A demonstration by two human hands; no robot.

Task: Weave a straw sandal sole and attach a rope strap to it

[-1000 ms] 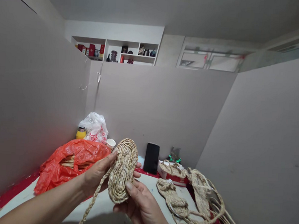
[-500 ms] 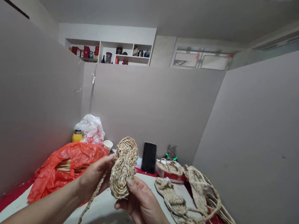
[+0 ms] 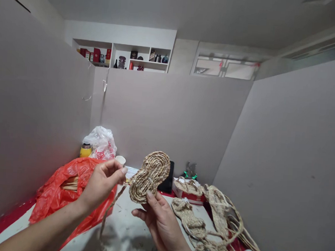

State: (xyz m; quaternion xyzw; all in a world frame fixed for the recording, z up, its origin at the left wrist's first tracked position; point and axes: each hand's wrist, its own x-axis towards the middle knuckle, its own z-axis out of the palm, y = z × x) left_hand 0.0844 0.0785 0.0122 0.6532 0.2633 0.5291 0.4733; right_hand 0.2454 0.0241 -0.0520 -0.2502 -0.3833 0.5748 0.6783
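A coiled, braided straw sole [image 3: 149,174] is held up over the table, tilted to the right. My right hand [image 3: 163,221] grips its lower edge, with the thumb on the near face. Just left of the sole, my left hand [image 3: 106,176] has thumb and forefinger pinched together; what they hold is too small to make out. A small yellowish bit shows between those fingertips and the sole's edge. From that edge a loose straw braid [image 3: 110,209] hangs down to the table.
At left lies a red plastic bag [image 3: 73,203] with straw inside. Behind it are a white plastic bag [image 3: 101,142], a yellow jar [image 3: 85,150] and a paper cup [image 3: 120,160]. Woven straw pieces [image 3: 189,219], cord [image 3: 239,222] and green-handled pliers [image 3: 190,175] are at right. A phone [image 3: 168,181] stands behind the sole.
The sole has tilted and shifted right, now partly covering the phone. My left hand has left the sole's edge, moving up and left with fingers pinched. My right hand keeps its grip.
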